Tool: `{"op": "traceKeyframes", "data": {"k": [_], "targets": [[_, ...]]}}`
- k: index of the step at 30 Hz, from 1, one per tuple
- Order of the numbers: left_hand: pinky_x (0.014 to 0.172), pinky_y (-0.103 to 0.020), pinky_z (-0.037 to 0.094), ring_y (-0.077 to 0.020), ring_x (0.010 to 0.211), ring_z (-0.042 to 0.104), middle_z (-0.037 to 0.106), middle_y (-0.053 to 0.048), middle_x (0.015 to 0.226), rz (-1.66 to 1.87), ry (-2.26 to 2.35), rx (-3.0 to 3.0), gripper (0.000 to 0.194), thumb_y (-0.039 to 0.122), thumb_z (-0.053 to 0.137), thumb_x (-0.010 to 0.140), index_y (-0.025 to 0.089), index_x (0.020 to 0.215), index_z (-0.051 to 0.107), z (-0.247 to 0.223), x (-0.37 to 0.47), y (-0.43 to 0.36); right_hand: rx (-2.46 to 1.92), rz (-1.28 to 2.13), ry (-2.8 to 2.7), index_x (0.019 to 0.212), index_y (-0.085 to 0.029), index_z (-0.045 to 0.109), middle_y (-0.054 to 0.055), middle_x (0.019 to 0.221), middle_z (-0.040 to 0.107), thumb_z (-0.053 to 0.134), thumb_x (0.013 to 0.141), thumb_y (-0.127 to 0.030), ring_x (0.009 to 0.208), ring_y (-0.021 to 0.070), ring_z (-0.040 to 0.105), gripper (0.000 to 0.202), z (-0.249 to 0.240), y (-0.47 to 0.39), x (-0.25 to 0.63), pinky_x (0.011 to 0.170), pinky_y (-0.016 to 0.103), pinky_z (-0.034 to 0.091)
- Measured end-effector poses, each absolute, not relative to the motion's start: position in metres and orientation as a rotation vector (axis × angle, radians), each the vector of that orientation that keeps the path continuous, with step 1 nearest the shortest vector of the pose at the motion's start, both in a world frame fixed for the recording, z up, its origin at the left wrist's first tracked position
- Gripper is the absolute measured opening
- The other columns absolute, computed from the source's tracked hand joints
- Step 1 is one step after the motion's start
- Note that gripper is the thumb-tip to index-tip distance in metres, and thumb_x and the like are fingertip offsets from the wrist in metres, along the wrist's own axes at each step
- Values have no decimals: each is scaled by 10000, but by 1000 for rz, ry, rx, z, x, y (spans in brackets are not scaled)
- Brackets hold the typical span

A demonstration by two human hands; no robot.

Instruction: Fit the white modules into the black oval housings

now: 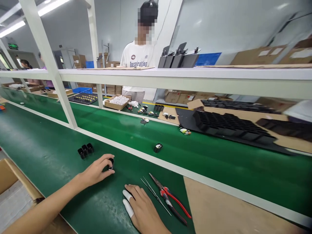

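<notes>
Left hand: left of centre in the lower frame, thumb and fingers of the hand (98, 169) pinching a small black part (111, 163).
Black part: between those fingertips, above the green tabletop (53, 146); its details are mostly hidden.
Right hand: bottom centre, palm down on the tabletop, the hand (146, 209) empty with fingers loosely extended; white finger covers (128, 208) on two fingers.
Tools: right of that hand, metal tweezers (158, 199) lie just beside red-handled pliers (165, 191).
Black cups: three cups (84, 149) in a row, left of centre, near the left hand.
Beyond the white rail (126, 150): a black housing (158, 148) at mid-frame on the green surface.
Lower right: a brown board (231, 208).
Upper centre: a person in a white shirt (137, 53), behind the shelf (182, 76).
</notes>
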State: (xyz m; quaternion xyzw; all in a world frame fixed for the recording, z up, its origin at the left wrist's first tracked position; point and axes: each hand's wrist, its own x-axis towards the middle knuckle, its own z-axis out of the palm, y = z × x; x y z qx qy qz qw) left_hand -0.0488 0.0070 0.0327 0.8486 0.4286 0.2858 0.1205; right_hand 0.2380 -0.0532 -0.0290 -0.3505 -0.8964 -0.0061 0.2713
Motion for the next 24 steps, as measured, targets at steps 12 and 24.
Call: {"op": "traceKeyframes", "data": {"k": [12, 24], "targets": [[1135, -512, 545, -304, 1327, 618, 477, -143, 1543, 930, 1059, 2226, 847, 367, 803, 910, 308, 1589, 300, -18, 12, 33, -915, 10, -2457, 1154, -162, 664, 134, 1363, 649, 579, 975, -99, 1242, 297, 583, 207, -22, -56, 239, 1016, 474, 557], [1152, -550, 482, -330, 1348, 586, 587, -119, 1498, 865, 1166, 2010, 746, 479, 758, 934, 317, 1561, 386, -21, 17, 26, -837, 95, -2458, 1144, -220, 712, 85, 1337, 696, 484, 887, -24, 1246, 270, 631, 396, -35, -56, 250, 1039, 420, 579]]}}
